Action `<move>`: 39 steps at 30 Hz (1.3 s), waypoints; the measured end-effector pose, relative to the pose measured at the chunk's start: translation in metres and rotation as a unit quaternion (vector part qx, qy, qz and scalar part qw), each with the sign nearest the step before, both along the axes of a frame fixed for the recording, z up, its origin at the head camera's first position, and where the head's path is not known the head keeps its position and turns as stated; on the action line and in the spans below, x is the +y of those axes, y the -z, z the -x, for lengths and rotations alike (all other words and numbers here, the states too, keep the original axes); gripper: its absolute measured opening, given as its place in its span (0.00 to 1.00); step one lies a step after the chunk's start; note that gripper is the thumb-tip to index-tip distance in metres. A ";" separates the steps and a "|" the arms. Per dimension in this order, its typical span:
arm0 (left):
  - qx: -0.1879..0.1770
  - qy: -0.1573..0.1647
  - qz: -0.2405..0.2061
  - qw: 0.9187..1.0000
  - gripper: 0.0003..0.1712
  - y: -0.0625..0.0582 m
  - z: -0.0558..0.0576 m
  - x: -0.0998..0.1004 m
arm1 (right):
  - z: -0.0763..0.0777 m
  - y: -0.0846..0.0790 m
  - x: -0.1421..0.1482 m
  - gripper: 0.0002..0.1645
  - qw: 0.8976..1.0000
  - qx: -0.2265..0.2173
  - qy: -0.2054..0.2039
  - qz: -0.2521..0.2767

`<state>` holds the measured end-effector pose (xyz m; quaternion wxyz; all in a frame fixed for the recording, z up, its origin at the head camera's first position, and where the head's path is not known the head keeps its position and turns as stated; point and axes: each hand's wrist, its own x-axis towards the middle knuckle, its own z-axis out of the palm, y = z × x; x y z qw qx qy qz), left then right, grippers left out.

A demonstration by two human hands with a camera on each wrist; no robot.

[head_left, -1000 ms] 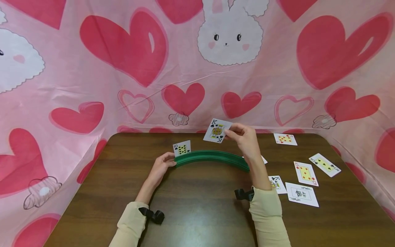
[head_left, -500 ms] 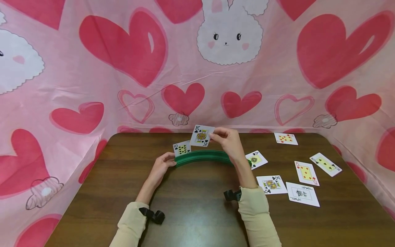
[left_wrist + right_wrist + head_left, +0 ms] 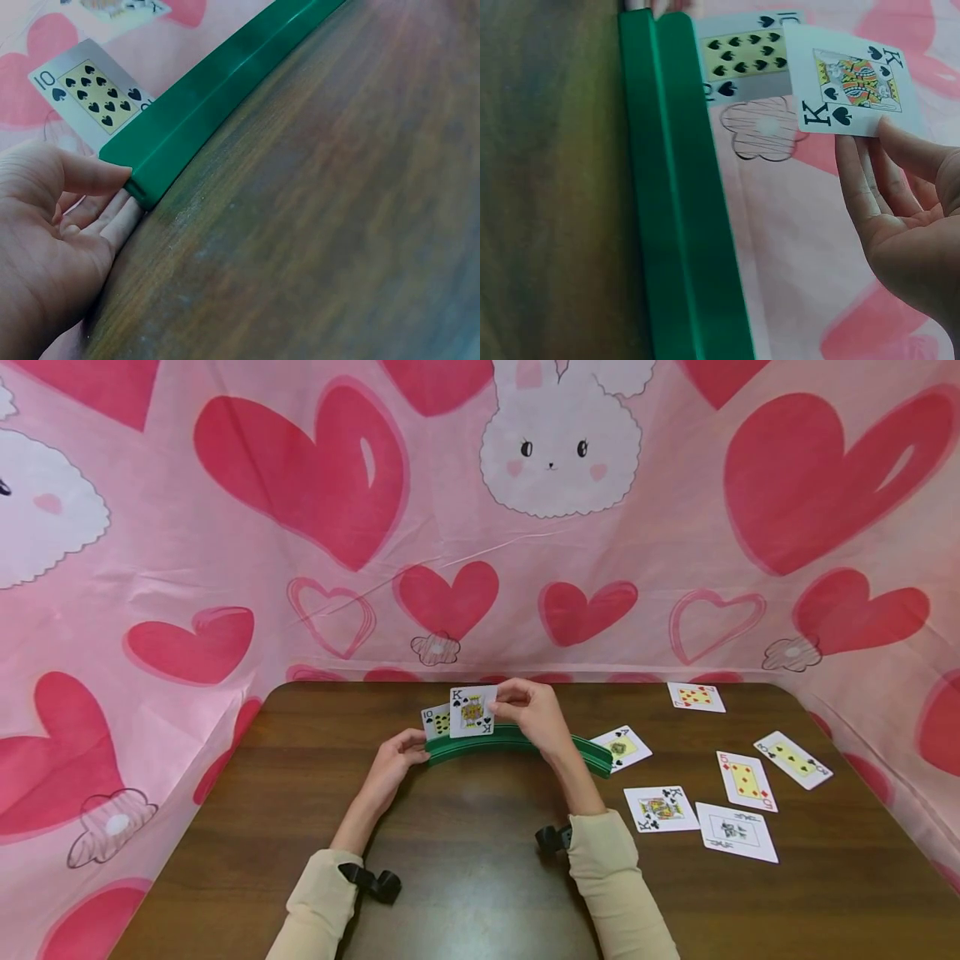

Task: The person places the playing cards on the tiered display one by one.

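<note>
A curved green playing card holder (image 3: 480,743) stands on the table, and its left end is pinched between the thumb and fingers of my left hand (image 3: 395,764). The ten of spades (image 3: 97,94) stands upright in the holder near that end. Between thumb and fingertips my right hand (image 3: 531,714) holds the king of spades (image 3: 855,79) by its right edge. In the head view this king overlaps the right part of the ten. The right wrist view shows the king raised apart from the holder's slot.
Right of the holder lie an ace (image 3: 621,748), a king of clubs (image 3: 660,809), a joker (image 3: 737,832), a five of diamonds (image 3: 746,781) and several other cards (image 3: 793,760). A pink heart-print cloth (image 3: 450,527) hangs behind the brown table (image 3: 465,877).
My right hand has carried the king of spades leftward and down, to just above the holder beside the ten. The ace and king of clubs have come into fuller view. My left hand stays put.
</note>
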<state>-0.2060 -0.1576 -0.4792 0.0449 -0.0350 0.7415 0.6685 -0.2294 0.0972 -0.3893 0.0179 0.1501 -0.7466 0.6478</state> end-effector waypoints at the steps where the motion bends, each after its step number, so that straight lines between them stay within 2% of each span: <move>1: 0.001 -0.001 0.000 1.000 0.16 0.001 0.000 0.000 | 0.000 0.002 -0.001 0.10 1.000 -0.002 -0.003 -0.002; 7: 0.010 0.001 -0.003 1.000 0.15 0.003 0.001 0.000 | 0.004 0.014 -0.009 0.08 1.000 -0.009 -0.019 -0.020; 12: 0.010 0.003 -0.007 1.000 0.16 0.001 0.001 0.000 | 0.006 0.021 -0.012 0.08 0.999 -0.019 -0.025 -0.033; 24: 0.011 -0.001 -0.007 1.000 0.16 0.002 0.001 0.000 | 0.007 0.030 -0.018 0.08 0.996 -0.051 -0.031 -0.061; 39: 0.005 0.005 0.000 1.000 0.16 0.002 0.000 0.000 | 0.008 0.036 -0.022 0.07 0.995 -0.057 -0.036 -0.077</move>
